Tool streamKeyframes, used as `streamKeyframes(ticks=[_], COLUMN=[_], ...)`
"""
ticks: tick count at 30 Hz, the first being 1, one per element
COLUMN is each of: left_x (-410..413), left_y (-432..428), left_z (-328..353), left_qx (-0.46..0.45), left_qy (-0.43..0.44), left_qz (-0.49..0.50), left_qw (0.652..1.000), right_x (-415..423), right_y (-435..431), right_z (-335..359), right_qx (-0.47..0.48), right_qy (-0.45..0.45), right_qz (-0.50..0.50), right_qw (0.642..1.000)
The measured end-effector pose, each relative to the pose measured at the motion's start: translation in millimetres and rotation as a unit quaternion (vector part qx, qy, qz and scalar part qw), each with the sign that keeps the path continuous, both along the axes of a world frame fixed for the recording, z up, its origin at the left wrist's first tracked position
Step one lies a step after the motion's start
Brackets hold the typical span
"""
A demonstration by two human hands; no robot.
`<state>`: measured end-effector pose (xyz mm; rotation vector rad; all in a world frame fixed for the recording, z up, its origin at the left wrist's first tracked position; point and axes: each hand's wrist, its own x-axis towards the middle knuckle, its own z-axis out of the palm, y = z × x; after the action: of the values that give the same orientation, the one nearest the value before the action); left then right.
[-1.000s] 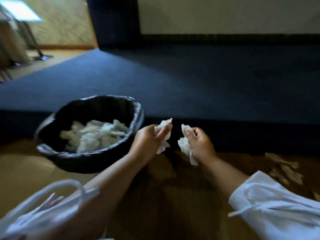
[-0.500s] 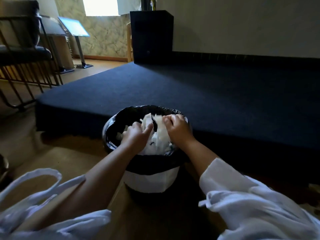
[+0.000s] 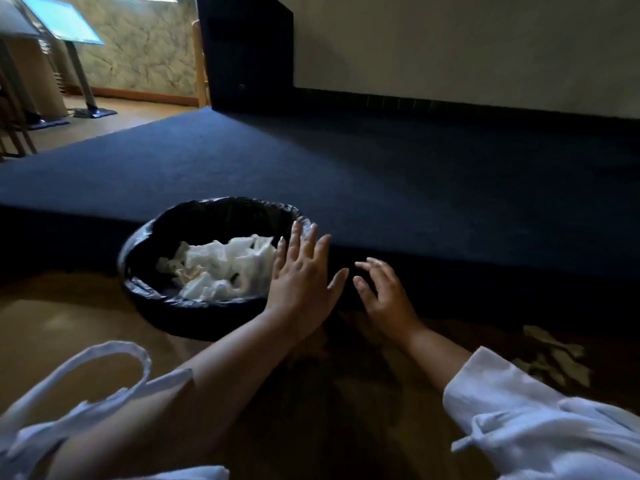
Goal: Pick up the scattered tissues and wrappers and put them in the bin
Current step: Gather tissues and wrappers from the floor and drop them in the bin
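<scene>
Beside the black-lined bin (image 3: 194, 320), both grips are empty. My left grip (image 3: 301, 275) hovers flat at its right rim, fingers straight and spread. My right grip (image 3: 384, 296) hangs just beside it, loosely curled, holding nothing. White tissues (image 3: 228, 268) lie heaped inside the bin. Pale scraps (image 3: 550, 355), tissue or wrapper I can't tell, lie on the wooden floor (image 3: 52, 334) well off to my right, at the foot of the blue carpeted platform (image 3: 381, 174). The right grip is nearer, so that's my pick. The longest strip slants down to the right.
</scene>
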<state>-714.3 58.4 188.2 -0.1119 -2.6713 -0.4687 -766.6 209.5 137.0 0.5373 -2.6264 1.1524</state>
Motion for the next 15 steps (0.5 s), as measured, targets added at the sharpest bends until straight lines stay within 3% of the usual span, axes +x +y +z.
streamKeyframes(ticks=[5, 10, 15], left_x=[2.3, 6.8, 21.1], left_y=[84.8, 165.5, 235.8], left_z=[-40.1, -106.0, -168.6], left_qx=[-0.011, -0.039, 0.001], left_qy=[-0.082, -0.218, -0.351], left_qz=[-0.121, -0.191, -0.221], left_qw=[0.989, 0.956, 0.91], right_x=[11.5, 38.5, 73.2], right_y=[110.5, 230.1, 342.4], right_z=[-38.3, -92.7, -151.9], right_qx=[0.046, 0.031, 0.09], right_qy=[-0.058, -0.116, -0.155], right_qz=[-0.058, -0.17, -0.328], right_qw=[0.996, 0.978, 0.927])
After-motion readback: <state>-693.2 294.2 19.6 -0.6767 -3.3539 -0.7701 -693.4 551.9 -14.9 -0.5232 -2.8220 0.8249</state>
